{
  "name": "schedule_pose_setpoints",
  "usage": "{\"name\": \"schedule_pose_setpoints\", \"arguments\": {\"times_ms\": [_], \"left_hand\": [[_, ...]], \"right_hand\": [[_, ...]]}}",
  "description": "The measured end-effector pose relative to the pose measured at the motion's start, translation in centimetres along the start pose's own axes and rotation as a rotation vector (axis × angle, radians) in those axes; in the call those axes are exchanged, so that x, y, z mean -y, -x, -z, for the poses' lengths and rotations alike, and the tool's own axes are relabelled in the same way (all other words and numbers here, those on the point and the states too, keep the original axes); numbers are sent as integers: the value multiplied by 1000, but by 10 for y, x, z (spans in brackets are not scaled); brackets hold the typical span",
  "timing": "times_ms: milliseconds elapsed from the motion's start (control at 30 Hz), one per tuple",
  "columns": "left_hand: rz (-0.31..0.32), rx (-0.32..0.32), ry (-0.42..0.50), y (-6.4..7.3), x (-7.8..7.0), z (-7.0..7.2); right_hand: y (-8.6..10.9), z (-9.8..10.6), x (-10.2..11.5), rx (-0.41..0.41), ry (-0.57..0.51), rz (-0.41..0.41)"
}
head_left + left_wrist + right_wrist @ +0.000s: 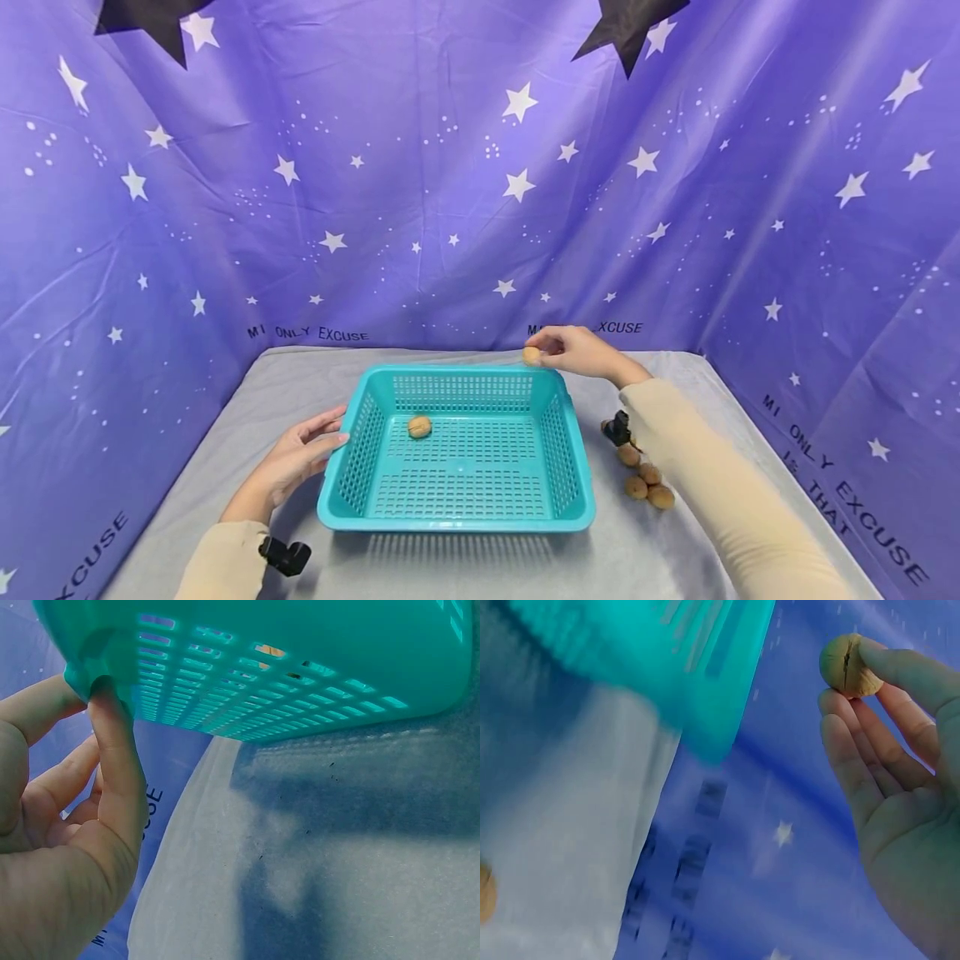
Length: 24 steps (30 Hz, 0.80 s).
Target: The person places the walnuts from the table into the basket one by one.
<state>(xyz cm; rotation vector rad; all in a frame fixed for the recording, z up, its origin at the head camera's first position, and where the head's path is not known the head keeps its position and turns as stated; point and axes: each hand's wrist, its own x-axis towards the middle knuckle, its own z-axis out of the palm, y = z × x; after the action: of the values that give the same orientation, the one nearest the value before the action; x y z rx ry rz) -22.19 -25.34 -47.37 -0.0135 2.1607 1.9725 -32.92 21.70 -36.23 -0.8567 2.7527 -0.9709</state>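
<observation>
A walnut (pixel 851 666) is pinched between the thumb and fingers of my right hand (pixel 576 350), held up at the far right corner of a turquoise plastic basket (pixel 457 525). My left hand (pixel 292 457) grips the basket's left rim, with the thumb on one side and fingers on the other in the left wrist view. Inside the basket, toward the back left, lies one walnut (pixel 419 427). More walnuts (pixel 649 475) sit in a loose group on the cloth to the right, partly hidden by my right sleeve.
Pale grey cloth (pixel 450 575) covers the table. A purple curtain (pixel 450 208) with stars and printed words rises behind the table and along both sides. Black wrist cameras (pixel 285 556) are strapped on both sleeves.
</observation>
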Motion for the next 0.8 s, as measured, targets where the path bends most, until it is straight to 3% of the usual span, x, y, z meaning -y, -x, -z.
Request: {"name": "schedule_pose_setpoints", "arguments": {"times_ms": [367, 800], "left_hand": [[-19, 8, 9, 1, -1, 0], [-26, 13, 7, 0, 1, 1]], "right_hand": [[-41, -60, 35, 154, -90, 55], [-58, -127, 32, 252, -109, -28]]}}
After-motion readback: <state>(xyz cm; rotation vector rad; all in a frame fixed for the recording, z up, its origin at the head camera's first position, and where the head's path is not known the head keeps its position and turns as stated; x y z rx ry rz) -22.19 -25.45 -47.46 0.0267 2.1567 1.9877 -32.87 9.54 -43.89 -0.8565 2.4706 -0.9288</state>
